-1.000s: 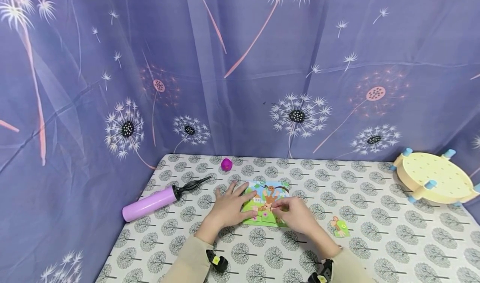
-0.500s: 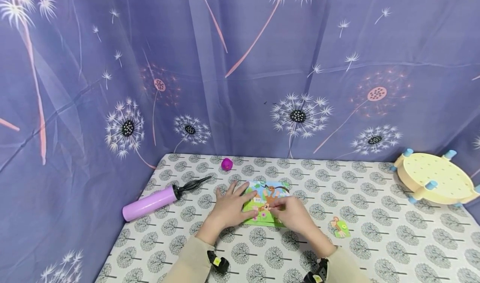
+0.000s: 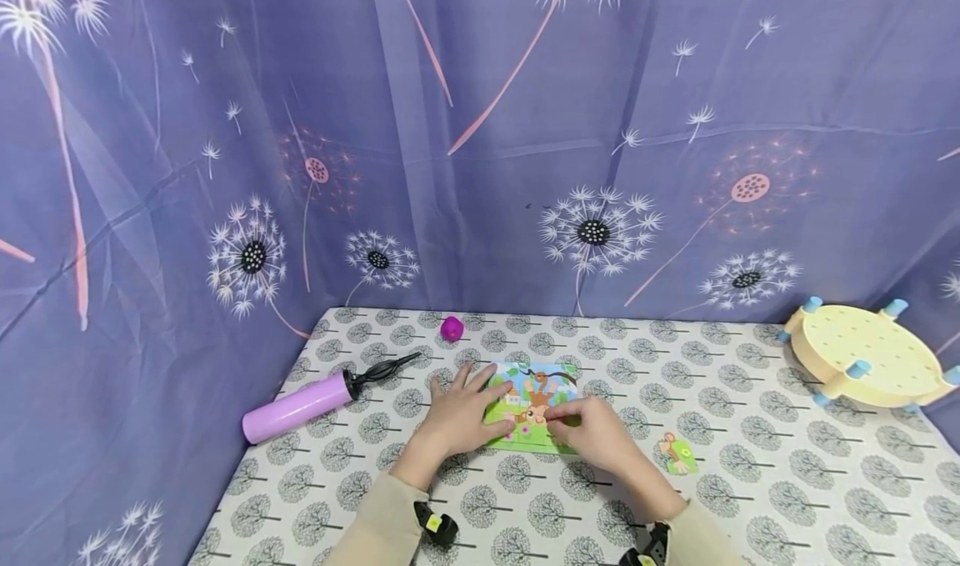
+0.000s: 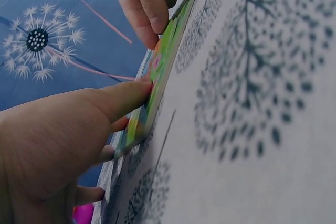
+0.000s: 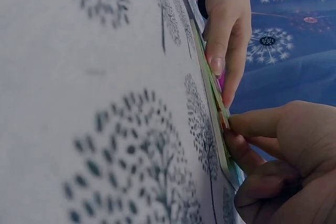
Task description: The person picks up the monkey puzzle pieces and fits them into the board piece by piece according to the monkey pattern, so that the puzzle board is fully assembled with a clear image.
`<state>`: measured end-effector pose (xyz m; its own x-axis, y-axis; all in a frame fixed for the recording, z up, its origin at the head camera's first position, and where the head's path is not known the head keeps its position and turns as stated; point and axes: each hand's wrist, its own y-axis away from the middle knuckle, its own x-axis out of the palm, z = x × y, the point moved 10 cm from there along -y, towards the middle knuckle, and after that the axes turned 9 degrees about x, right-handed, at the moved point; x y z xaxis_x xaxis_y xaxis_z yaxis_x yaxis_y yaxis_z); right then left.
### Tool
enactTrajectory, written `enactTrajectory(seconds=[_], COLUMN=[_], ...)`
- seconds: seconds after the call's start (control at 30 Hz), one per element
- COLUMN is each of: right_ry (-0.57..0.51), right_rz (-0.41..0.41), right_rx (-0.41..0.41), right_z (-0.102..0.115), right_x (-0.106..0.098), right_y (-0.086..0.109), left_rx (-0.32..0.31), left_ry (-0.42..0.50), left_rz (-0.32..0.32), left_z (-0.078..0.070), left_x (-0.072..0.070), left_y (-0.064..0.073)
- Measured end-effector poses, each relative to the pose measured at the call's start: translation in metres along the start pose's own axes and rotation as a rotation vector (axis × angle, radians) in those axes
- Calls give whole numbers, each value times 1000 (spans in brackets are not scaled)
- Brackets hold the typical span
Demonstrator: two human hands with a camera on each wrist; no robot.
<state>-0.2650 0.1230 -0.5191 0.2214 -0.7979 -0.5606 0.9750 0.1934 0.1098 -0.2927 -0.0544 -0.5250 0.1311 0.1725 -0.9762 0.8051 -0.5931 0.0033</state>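
A jigsaw puzzle board [image 3: 525, 445] with a cartoon monkey, a small house and green grass lies flat on the table in the head view. My left hand [image 3: 457, 416] rests on its left side, fingers spread, the thumb pressing near the lower left. At the right part, my right hand [image 3: 594, 434] pinches a puzzle piece [image 3: 537, 416] with the monkey's face between thumb and forefinger, low over the picture. The right wrist view shows those fingertips [image 5: 236, 124] right at the board's surface. One loose puzzle piece [image 3: 678, 453], brown and green, lies to the right.
Left of the board lies a purple balloon pump [image 3: 300, 408] with a black nozzle. A magenta ball-like object [image 3: 452, 328] sits near the back edge. At the far right stands a pale yellow oval stool-like thing [image 3: 870, 353] with blue-tipped legs. A dandelion-print curtain [image 3: 480, 216] hangs behind.
My right hand has shifted slightly right on the board, and the monkey's face piece under its fingertips shows more fully. My left hand has stayed in place.
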Motion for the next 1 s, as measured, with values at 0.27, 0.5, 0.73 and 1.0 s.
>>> enactTrajectory(seconds=[0.27,0.5,0.73,1.0], right_ry=[85,79,46,57], right_rz=[-25,-5,-20,-78], right_rx=[23,-10,-55,8], right_z=[0,2,-6,-44], right_x=[-1,-2,-24,-78], right_y=[0,2,9,29], left_rx=[-56,-129,-150,-45], left_ry=[-6,-32,-42,-67], left_rz=[-8,-32,-36,-26], left_z=[-6,-15,-21,-21], left_x=[4,7,4,4], left_y=[-3,-5,-10,-15])
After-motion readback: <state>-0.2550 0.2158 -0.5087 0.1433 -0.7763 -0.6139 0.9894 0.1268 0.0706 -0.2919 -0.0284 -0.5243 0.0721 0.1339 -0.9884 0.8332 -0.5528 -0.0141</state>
